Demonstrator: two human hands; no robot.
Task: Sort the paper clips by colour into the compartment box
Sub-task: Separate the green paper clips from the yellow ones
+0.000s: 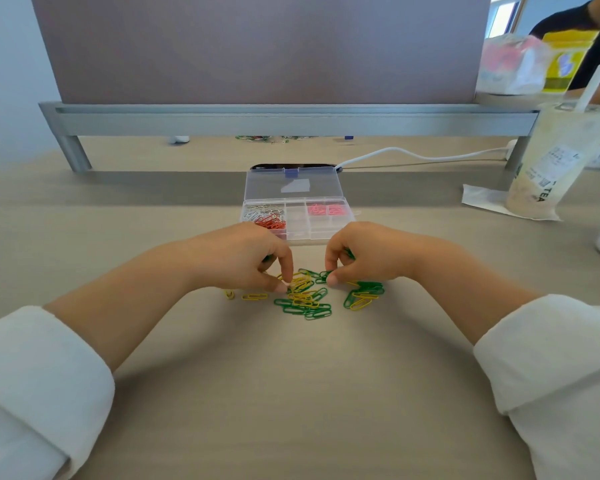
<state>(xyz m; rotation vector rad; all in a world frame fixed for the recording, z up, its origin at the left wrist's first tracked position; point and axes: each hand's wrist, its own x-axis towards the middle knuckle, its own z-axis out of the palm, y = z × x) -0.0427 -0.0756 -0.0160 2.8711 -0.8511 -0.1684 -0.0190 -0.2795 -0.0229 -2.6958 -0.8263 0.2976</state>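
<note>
You are pinching a yellow clip with your left hand, its fingers curling down at the 9 o'clock edge of the pile of green and yellow clips lying on the worktop. Your right hand is curling tightly round green clips at the pile's 1 o'clock edge. The box is sitting open at 12 o'clock from the pile, just beyond your hands, holding white clips and red clips at its 9 o'clock end and pink clips toward 2 o'clock.
</note>
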